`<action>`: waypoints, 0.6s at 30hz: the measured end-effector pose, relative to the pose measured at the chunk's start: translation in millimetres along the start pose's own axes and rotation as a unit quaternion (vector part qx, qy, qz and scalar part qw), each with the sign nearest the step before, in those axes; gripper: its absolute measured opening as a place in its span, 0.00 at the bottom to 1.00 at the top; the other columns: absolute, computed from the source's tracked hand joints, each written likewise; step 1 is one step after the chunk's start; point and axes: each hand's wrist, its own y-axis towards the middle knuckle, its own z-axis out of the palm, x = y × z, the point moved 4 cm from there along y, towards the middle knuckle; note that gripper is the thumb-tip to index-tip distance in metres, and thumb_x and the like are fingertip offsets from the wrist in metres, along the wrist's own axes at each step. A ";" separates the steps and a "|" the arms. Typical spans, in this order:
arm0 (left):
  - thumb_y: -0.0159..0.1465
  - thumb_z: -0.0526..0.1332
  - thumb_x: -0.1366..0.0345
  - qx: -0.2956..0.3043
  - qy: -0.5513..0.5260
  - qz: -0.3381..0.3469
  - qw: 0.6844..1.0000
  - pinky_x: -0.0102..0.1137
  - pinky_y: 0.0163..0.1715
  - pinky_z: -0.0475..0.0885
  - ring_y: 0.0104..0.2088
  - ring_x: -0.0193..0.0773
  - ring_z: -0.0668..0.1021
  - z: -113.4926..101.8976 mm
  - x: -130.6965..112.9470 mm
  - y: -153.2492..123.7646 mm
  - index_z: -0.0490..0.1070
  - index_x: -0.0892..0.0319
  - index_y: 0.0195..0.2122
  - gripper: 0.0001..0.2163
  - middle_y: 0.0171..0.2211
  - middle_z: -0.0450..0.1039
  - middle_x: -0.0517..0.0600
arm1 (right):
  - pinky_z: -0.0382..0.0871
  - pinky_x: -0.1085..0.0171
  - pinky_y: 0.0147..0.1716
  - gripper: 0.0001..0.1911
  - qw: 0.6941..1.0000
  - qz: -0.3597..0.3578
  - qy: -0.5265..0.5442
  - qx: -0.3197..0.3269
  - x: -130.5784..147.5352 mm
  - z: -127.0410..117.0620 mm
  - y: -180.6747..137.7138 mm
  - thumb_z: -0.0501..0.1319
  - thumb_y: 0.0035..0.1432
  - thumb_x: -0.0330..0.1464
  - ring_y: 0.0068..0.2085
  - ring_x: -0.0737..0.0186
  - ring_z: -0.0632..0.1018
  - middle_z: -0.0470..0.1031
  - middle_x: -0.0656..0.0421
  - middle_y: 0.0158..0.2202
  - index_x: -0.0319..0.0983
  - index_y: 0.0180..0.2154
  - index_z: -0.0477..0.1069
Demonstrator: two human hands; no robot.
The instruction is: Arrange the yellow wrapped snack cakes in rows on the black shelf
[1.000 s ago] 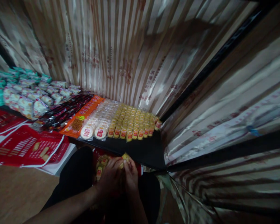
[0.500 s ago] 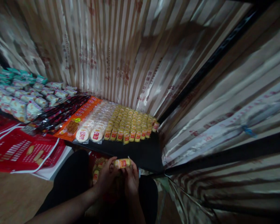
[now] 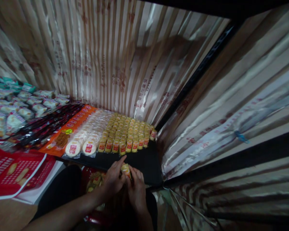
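A small yellow snack packet (image 3: 126, 169) with a red label is held between my two hands, just in front of the black shelf (image 3: 144, 163). My left hand (image 3: 114, 178) closes on its left side, with the index finger stretched forward. On the other side, my right hand (image 3: 136, 183) grips it with thumb and fingers. My hands cover part of the packet. Below and left of them, more yellow packets (image 3: 95, 181) lie in a red bag or box between my knees. Rows of matching yellow packets (image 3: 125, 131) stand on the shelf beyond my hands.
Left of the yellow rows lie round white crackers (image 3: 89, 147) in clear wrap, an orange snack bag (image 3: 62, 134), dark long packets (image 3: 48, 122) and white packets (image 3: 14, 120). A red bag (image 3: 16, 170) hangs at the left. Striped sheeting (image 3: 110, 57) and a dark pole (image 3: 195, 77) bound the shelf.
The packet has turned from lying crosswise to pointing more forward, and my fingers now cover more of it. The view has shifted, so the shelf goods appear further left and slightly lower.
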 end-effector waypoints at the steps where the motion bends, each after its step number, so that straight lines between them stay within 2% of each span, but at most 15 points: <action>1: 0.57 0.52 0.72 0.004 -0.009 -0.008 1.000 0.38 0.48 0.71 0.44 0.41 0.74 4.9 -0.8 4.2 0.56 0.60 0.60 0.27 0.43 0.72 0.55 | 0.66 0.53 0.49 0.18 1.000 0.005 0.005 -0.008 -4.1 -3.5 3.5 0.59 0.55 0.40 0.47 0.52 0.73 0.75 0.53 0.45 0.43 0.48 0.72; 5: 0.61 0.49 0.71 0.031 -0.064 0.000 0.997 0.34 0.43 0.73 0.37 0.36 0.75 23.1 -10.6 17.4 0.53 0.60 0.61 0.25 0.46 0.69 0.55 | 0.72 0.60 0.40 0.18 0.990 0.085 0.080 -0.074 -31.6 -18.8 19.5 0.60 0.53 0.41 0.39 0.57 0.77 0.73 0.53 0.42 0.41 0.44 0.72; 8: 0.61 0.48 0.72 0.063 -0.053 0.042 0.996 0.37 0.48 0.71 0.44 0.37 0.74 37.5 -19.2 22.4 0.52 0.60 0.61 0.24 0.51 0.65 0.57 | 0.73 0.62 0.36 0.22 0.973 0.137 0.115 -0.144 -56.0 -29.0 34.5 0.60 0.50 0.44 0.36 0.59 0.77 0.72 0.53 0.39 0.38 0.43 0.71; 13: 0.58 0.50 0.75 0.110 0.017 0.039 0.993 0.41 0.56 0.65 0.57 0.43 0.66 64.5 -16.7 29.3 0.58 0.61 0.58 0.24 0.58 0.60 0.58 | 0.72 0.59 0.39 0.25 0.967 0.139 0.091 -0.192 -81.2 -37.9 66.4 0.59 0.50 0.47 0.38 0.57 0.76 0.72 0.50 0.41 0.36 0.44 0.70; 18: 0.55 0.51 0.77 0.140 0.071 0.016 0.988 0.40 0.57 0.64 0.59 0.47 0.64 83.3 -14.7 39.7 0.61 0.63 0.56 0.25 0.61 0.54 0.60 | 0.72 0.59 0.40 0.29 0.961 0.141 0.081 -0.222 -95.1 -39.7 96.6 0.58 0.50 0.48 0.39 0.56 0.76 0.72 0.48 0.42 0.33 0.46 0.69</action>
